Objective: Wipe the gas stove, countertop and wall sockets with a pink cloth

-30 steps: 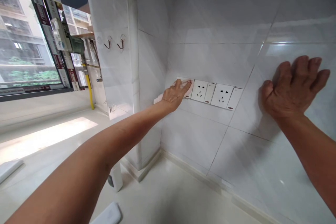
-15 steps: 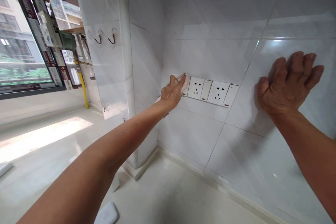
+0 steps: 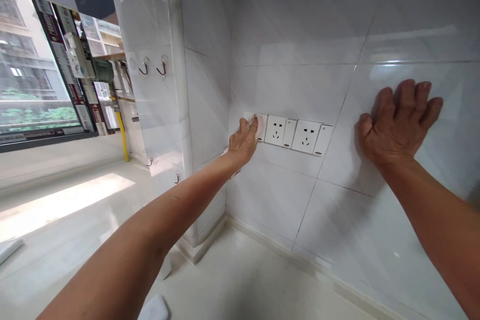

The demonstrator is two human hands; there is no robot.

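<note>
My left hand (image 3: pixel 244 140) reaches far out to the tiled wall and presses a small white cloth (image 3: pixel 258 127) against the leftmost plate of a row of white wall sockets (image 3: pixel 292 133). Its fingers are curled round the cloth. My right hand (image 3: pixel 395 122) lies flat on the glossy white wall tile (image 3: pixel 378 35) to the right of the sockets, fingers stretched out and slightly apart, holding nothing.
A tiled pillar (image 3: pixel 187 85) juts out left of the sockets, with two metal hooks (image 3: pixel 153 66) on its side. A window (image 3: pixel 33 85) and a yellow pipe (image 3: pixel 122 132) stand at the left. A pale countertop (image 3: pixel 240 280) runs below, with a white object (image 3: pixel 153 308) near the bottom edge.
My left hand has slid the cloth a little leftward along the socket row, uncovering more of the first socket. My right hand stays flat on the wall.
</note>
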